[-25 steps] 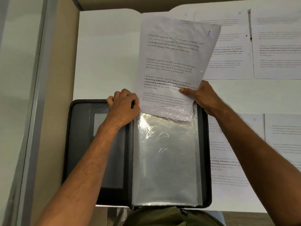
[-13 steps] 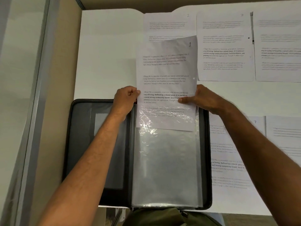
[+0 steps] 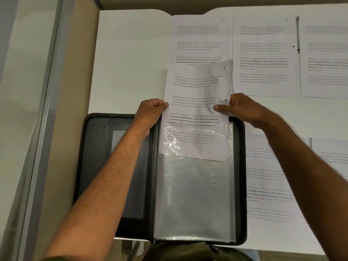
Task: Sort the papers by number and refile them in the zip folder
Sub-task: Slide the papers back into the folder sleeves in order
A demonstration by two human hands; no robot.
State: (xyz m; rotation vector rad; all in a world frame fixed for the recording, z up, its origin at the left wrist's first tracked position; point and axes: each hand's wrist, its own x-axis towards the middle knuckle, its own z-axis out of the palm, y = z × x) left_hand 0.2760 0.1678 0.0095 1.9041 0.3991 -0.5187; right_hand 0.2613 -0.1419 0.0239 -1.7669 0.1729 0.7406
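— What has moved since the earlier frame?
— The numbered sheet (image 3: 197, 110) has slid deeper; its lower part now sits inside the clear sleeve (image 3: 194, 200) of the open zip folder (image 3: 98, 166).
— And the grip?
— The left hand (image 3: 150, 113) pinches the sheet's left edge, fingers curled. The right hand (image 3: 243, 110) clamps the right edge, thumb on the paper.
— Beyond the hands?
— Other papers (image 3: 263, 53) lie flat on the white table (image 3: 131, 53), one partly under the held sheet's top.

Both arms extended forward; left hand (image 3: 150, 114) fist-curled, right hand (image 3: 240, 108) pinching, thumb out
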